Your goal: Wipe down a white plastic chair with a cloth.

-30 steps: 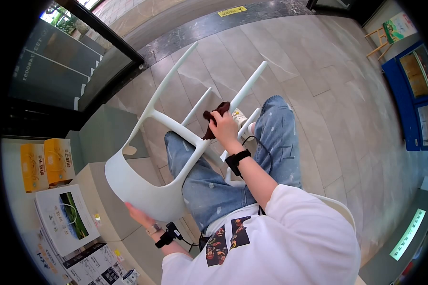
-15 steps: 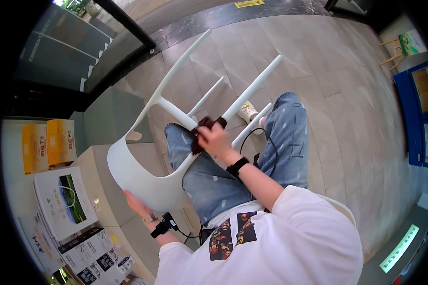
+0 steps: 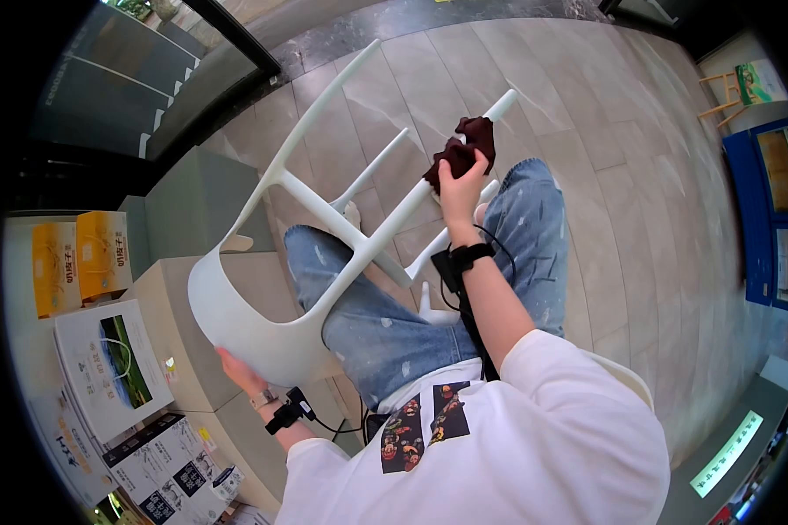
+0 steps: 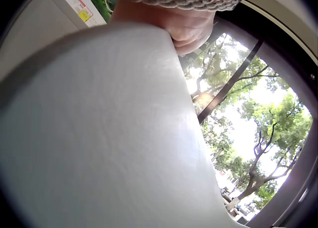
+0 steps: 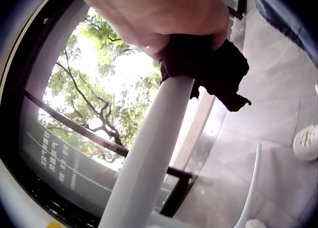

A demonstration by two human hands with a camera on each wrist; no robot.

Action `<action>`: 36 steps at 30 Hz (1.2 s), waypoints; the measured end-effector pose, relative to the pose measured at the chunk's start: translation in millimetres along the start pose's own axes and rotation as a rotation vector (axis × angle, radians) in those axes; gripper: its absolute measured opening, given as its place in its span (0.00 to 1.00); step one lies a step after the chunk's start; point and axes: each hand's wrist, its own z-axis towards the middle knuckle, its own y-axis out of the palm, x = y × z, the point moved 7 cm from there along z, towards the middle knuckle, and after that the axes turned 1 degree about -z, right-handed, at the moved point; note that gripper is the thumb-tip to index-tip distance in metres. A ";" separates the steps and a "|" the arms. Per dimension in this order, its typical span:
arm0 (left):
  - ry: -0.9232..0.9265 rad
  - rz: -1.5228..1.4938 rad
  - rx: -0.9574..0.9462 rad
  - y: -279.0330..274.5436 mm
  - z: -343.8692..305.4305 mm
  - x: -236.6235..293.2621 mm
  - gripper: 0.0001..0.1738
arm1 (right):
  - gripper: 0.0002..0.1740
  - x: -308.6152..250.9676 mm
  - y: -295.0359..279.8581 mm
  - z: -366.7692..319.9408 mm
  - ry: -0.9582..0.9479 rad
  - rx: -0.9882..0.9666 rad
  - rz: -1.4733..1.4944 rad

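A white chair (image 3: 263, 337) lies tilted across the person's lap, its legs pointing up and away. The right hand (image 3: 462, 194) grips a dark maroon cloth (image 3: 455, 161) wrapped round one chair leg, near that leg's far end. In the right wrist view, the cloth (image 5: 206, 66) covers the top of the white leg (image 5: 149, 148) under the right hand (image 5: 164, 14). At the chair's curved backrest, the left hand (image 3: 239, 371) holds the outer edge. The left wrist view has the left hand (image 4: 169, 24) against the edge of the white surface (image 4: 109, 124); most of its fingers are hidden.
Left of the chair stands a grey counter (image 3: 179, 337) with yellow boxes (image 3: 103, 254) and a white bag (image 3: 114, 367). A glass door (image 3: 123, 96) is at the upper left, a blue cabinet (image 3: 757, 214) at the right. Tiled floor (image 3: 622, 219) spreads beyond the legs.
The right hand and cloth first came down to the joint of the chair frame, then moved up the leg toward its far end. The left hand keeps its hold on the backrest.
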 end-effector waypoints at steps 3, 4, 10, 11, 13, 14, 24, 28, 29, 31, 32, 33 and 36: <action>-0.016 -0.050 0.013 7.2 -10.5 2.8 0.32 | 0.30 43.1 19.0 -32.1 0.335 -0.017 0.358; -0.016 -0.052 0.015 8.9 -10.3 4.1 0.32 | 0.29 54.5 28.6 -38.6 0.519 -0.140 0.482; -0.023 0.001 -0.072 26.3 21.5 13.5 0.31 | 0.19 46.9 61.9 -36.6 0.831 -0.461 0.893; -0.013 0.033 -0.070 34.0 31.7 20.6 0.31 | 0.18 40.3 65.7 -33.3 0.833 -0.475 0.941; -0.108 0.051 -0.117 54.3 51.6 37.3 0.30 | 0.16 42.8 83.3 -25.4 0.836 -0.512 0.984; -0.157 0.061 -0.135 61.1 61.6 40.6 0.30 | 0.14 44.0 92.4 -20.3 0.845 -0.520 1.003; -0.304 0.105 -0.260 88.4 133.6 26.1 0.29 | 0.14 26.4 135.8 26.9 0.769 -0.625 0.668; -0.187 0.186 -0.167 92.2 122.4 24.4 0.29 | 0.12 41.2 145.6 26.4 0.937 -0.655 0.902; -0.197 0.147 -0.174 87.0 118.2 23.8 0.28 | 0.12 43.0 144.5 21.7 0.998 -0.681 0.956; -0.169 0.192 -0.130 78.2 110.2 23.9 0.29 | 0.11 36.3 138.5 14.4 1.096 -0.757 1.056; -0.141 0.207 -0.111 77.9 111.7 26.2 0.30 | 0.10 30.2 139.5 12.9 1.114 -0.775 1.100; -0.125 0.199 -0.113 75.7 115.2 22.3 0.30 | 0.09 25.4 140.3 11.5 1.129 -0.787 1.148; -0.081 0.201 -0.120 67.4 118.8 18.7 0.31 | 0.10 0.3 138.2 15.2 1.090 -0.783 1.274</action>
